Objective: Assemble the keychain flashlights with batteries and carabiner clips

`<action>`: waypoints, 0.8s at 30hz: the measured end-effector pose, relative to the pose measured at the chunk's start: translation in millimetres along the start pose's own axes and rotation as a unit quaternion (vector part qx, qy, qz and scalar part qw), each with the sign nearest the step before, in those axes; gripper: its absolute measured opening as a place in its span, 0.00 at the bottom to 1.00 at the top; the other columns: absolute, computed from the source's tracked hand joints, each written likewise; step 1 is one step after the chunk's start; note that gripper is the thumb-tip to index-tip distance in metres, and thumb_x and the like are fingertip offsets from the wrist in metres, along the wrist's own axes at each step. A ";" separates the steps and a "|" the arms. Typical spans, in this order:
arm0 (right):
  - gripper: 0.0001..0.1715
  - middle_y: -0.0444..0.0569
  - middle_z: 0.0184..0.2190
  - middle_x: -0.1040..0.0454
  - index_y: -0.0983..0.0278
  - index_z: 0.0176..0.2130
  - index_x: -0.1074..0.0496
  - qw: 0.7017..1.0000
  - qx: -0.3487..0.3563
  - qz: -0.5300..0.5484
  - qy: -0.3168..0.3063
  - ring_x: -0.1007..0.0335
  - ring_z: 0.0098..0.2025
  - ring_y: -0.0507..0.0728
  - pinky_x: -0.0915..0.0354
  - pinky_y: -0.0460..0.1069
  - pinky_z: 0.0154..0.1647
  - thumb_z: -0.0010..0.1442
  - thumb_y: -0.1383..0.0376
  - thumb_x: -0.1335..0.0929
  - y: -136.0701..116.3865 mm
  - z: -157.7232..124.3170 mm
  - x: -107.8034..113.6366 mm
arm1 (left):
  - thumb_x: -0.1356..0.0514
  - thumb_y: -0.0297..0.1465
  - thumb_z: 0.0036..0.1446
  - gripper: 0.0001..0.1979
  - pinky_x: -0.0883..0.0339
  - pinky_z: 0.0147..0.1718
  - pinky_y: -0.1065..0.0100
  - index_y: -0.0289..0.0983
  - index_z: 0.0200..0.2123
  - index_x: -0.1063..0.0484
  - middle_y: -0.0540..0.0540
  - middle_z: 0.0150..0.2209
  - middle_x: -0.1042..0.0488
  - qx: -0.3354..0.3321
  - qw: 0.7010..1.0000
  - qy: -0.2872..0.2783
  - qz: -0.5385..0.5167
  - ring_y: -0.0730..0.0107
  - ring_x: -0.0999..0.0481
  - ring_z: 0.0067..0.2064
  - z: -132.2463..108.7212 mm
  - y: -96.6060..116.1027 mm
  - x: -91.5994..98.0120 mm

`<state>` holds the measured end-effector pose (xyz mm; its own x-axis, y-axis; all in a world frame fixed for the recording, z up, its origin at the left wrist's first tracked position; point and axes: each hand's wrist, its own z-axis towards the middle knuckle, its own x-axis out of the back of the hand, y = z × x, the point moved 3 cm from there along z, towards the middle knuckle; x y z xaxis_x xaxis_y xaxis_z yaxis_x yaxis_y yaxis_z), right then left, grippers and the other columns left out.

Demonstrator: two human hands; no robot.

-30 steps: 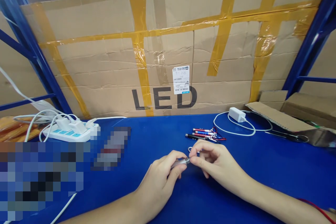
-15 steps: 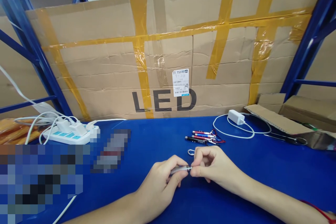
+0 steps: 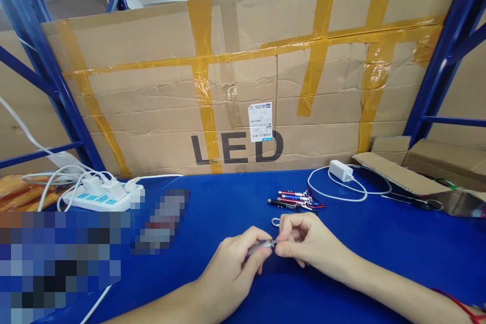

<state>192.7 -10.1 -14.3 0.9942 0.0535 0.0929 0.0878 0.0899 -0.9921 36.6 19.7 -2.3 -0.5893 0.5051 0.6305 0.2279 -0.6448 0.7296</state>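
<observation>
My left hand [image 3: 238,268] is closed around a slim silver-grey tube [image 3: 258,247], shaped like a small penlight. Its narrower metal end points right, toward my right hand [image 3: 304,240]. There, my right thumb and index finger pinch at the tip and partly hide it. Just behind the right fingers lies a small silver clip ring [image 3: 275,221]; whether it joins the tube is hidden. Farther back on the blue tabletop [image 3: 220,202] rests a group of several small penlight-like tubes [image 3: 292,200] in red, blue and black, with metal clips.
A white power strip [image 3: 121,202] with plugs and cables stands at the left, near pixelated items. At right are a white charger [image 3: 340,170] with its cable, dark-handled scissors [image 3: 425,203] and an open carton [image 3: 402,177]. A large cardboard sheet [image 3: 163,111] closes off the back.
The camera view has shifted slightly. Both hands keep nearly the same pose at the tube, with only a tiny shift of the fingers at its tip.
</observation>
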 end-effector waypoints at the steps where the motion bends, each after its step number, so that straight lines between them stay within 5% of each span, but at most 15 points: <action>1: 0.20 0.36 0.12 0.38 0.66 0.20 0.35 1.000 0.000 -0.002 -0.001 0.47 0.13 0.43 0.48 0.41 0.14 0.38 0.59 0.23 0.4 0.2 -0.1 | 0.53 0.33 0.63 0.11 0.42 0.26 0.75 0.36 0.36 0.32 0.53 0.22 0.34 0.000 1.000 -0.001 0.000 0.75 0.35 0.24 0.1 -0.3 0.0; 24: 0.23 0.36 0.11 0.40 0.65 0.23 0.37 1.000 -0.001 -0.012 -0.014 0.47 0.13 0.44 0.54 0.41 0.15 0.43 0.52 0.26 -0.5 -1.0 -2.0 | 0.53 0.32 0.63 0.09 0.43 0.27 0.75 0.38 0.36 0.35 0.55 0.22 0.34 0.000 1.000 -0.013 0.022 0.75 0.35 0.24 -0.3 0.9 -0.4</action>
<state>190.8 -11.3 -14.1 0.9897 0.0791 0.1191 0.1120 0.0886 -0.9897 36.9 18.7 -2.0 -0.5577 0.4910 0.6692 0.2532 -0.6672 0.7006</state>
